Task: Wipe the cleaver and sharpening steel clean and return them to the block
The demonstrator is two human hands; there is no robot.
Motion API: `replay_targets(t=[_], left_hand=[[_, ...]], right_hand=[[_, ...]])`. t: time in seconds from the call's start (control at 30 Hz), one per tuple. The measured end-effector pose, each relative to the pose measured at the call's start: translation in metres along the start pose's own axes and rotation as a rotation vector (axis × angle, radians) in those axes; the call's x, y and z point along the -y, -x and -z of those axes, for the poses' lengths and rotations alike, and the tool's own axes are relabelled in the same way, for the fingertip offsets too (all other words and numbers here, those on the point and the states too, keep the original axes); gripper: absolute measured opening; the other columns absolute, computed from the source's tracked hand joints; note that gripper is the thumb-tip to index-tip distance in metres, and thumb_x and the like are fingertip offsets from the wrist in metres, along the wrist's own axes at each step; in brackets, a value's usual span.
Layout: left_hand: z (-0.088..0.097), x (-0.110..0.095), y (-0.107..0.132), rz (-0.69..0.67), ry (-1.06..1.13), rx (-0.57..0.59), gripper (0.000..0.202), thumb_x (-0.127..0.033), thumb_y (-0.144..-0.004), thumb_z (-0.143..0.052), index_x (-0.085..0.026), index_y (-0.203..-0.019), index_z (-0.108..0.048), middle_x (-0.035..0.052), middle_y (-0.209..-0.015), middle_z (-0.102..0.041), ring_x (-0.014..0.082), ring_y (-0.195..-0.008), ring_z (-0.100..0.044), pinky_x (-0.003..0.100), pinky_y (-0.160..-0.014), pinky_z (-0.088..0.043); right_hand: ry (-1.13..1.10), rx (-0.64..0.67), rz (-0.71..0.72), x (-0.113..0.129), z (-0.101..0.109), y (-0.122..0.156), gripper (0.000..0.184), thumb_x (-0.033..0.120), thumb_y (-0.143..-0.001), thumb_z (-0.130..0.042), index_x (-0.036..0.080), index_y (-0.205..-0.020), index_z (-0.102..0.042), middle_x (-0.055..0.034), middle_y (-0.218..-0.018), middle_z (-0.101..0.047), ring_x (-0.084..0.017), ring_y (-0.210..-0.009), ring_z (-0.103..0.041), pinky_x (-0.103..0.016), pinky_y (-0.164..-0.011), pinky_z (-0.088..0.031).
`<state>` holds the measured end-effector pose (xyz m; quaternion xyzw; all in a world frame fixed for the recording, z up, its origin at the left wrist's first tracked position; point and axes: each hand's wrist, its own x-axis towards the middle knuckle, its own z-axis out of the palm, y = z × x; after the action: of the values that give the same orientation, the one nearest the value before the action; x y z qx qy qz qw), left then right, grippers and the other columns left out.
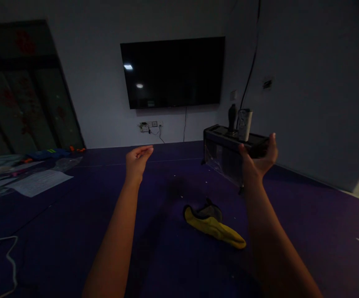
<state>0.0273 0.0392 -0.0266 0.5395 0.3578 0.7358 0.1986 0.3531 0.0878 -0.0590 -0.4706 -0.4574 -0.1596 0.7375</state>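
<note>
Both my arms reach forward over a dark purple floor (73, 215). My left hand (137, 159) is raised with the fingers loosely curled inward, and nothing shows in it. My right hand (258, 157) is held up, palm open, fingers and thumb apart, in front of a low dark cabinet (225, 151); it holds nothing. A yellow and grey cloth (212, 225) lies crumpled on the floor between my forearms, closer to the right one.
A black TV (173, 72) hangs on the far wall above a socket strip (150, 125). A dark figurine (232, 120) and a grey cylinder (244, 124) stand on the cabinet. Papers (39, 182) and coloured items lie at left; a white cord (8, 256) at lower left.
</note>
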Motion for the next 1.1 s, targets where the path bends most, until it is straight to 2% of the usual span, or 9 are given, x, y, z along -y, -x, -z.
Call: replay_targets(t=[0.1, 0.27, 0.37, 0.5, 0.77, 0.97, 1.03, 1.1], left_hand=[[0.006, 0.000, -0.002, 0.087, -0.013, -0.080, 0.021, -0.029, -0.059, -0.071, -0.015, -0.074, -0.068, 0.0073, -0.084, -0.069, 0.0190, -0.087, -0.061, 0.034, -0.084, -0.046], [0.012, 0.003, -0.006, 0.161, 0.010, -0.148, 0.020, -0.025, -0.055, -0.073, -0.014, -0.071, -0.067, 0.0068, -0.080, -0.068, 0.0166, -0.081, -0.061, 0.028, -0.073, -0.047], [0.015, 0.005, -0.007, 0.190, -0.002, -0.102, 0.019, -0.026, -0.059, -0.070, -0.014, -0.072, -0.066, 0.0084, -0.085, -0.068, 0.0156, -0.080, -0.061, 0.026, -0.069, -0.046], [0.016, 0.006, -0.006, 0.263, 0.011, -0.022, 0.019, -0.030, -0.064, -0.066, -0.014, -0.074, -0.066, 0.0101, -0.096, -0.067, 0.0153, -0.081, -0.062, 0.025, -0.067, -0.046], [0.015, 0.004, -0.007, 0.279, -0.025, -0.051, 0.023, -0.029, -0.054, -0.074, -0.013, -0.069, -0.065, 0.0091, -0.085, -0.068, 0.0154, -0.079, -0.061, 0.023, -0.066, -0.045], [0.019, 0.001, -0.008, 0.286, 0.046, -0.048, 0.021, -0.030, -0.061, -0.067, -0.014, -0.074, -0.064, 0.0112, -0.096, -0.067, 0.0171, -0.080, -0.063, 0.027, -0.066, -0.047], [0.022, 0.000, -0.008, 0.302, 0.060, -0.049, 0.020, -0.029, -0.064, -0.064, -0.014, -0.076, -0.064, 0.0116, -0.099, -0.066, 0.0177, -0.081, -0.064, 0.027, -0.066, -0.047], [0.024, -0.001, -0.008, 0.313, 0.066, -0.054, 0.019, -0.029, -0.065, -0.063, -0.014, -0.077, -0.064, 0.0115, -0.099, -0.066, 0.0181, -0.081, -0.064, 0.028, -0.067, -0.048]], right_hand=[[0.219, -0.167, -0.006, -0.020, 0.010, 0.001, 0.092, 0.058, -0.059, -0.066, 0.009, -0.132, -0.037, -0.0179, -0.119, -0.048, -0.033, -0.111, -0.042, -0.049, -0.092, -0.032], [0.282, -0.241, -0.078, -0.047, 0.020, 0.006, 0.095, 0.061, -0.057, -0.066, 0.006, -0.130, -0.041, -0.0193, -0.116, -0.051, -0.033, -0.109, -0.046, -0.044, -0.092, -0.034], [0.270, -0.264, -0.120, -0.057, 0.021, 0.010, 0.095, 0.061, -0.058, -0.066, 0.004, -0.130, -0.042, -0.0209, -0.115, -0.052, -0.033, -0.107, -0.047, -0.042, -0.091, -0.036], [0.278, -0.279, -0.163, -0.064, 0.017, 0.013, 0.096, 0.061, -0.057, -0.066, 0.004, -0.130, -0.042, -0.0206, -0.114, -0.052, -0.034, -0.107, -0.047, -0.046, -0.090, -0.036], [0.326, -0.239, -0.182, -0.059, 0.010, 0.020, 0.092, 0.065, -0.056, -0.064, 0.010, -0.128, -0.045, -0.0195, -0.114, -0.052, -0.036, -0.106, -0.047, -0.052, -0.086, -0.036], [0.322, -0.220, -0.220, -0.054, 0.010, 0.022, 0.094, 0.063, -0.057, -0.065, 0.010, -0.130, -0.041, -0.0221, -0.119, -0.049, -0.038, -0.111, -0.045, -0.055, -0.089, -0.033], [0.335, -0.177, -0.280, -0.047, 0.011, 0.020, 0.096, 0.063, -0.057, -0.066, 0.012, -0.133, -0.037, -0.0236, -0.124, -0.045, -0.041, -0.116, -0.039, -0.061, -0.092, -0.025], [0.387, -0.136, -0.354, -0.033, 0.014, 0.015, 0.102, 0.062, -0.054, -0.068, 0.013, -0.136, -0.032, -0.0273, -0.131, -0.035, -0.048, -0.123, -0.025, -0.071, -0.091, -0.009]])
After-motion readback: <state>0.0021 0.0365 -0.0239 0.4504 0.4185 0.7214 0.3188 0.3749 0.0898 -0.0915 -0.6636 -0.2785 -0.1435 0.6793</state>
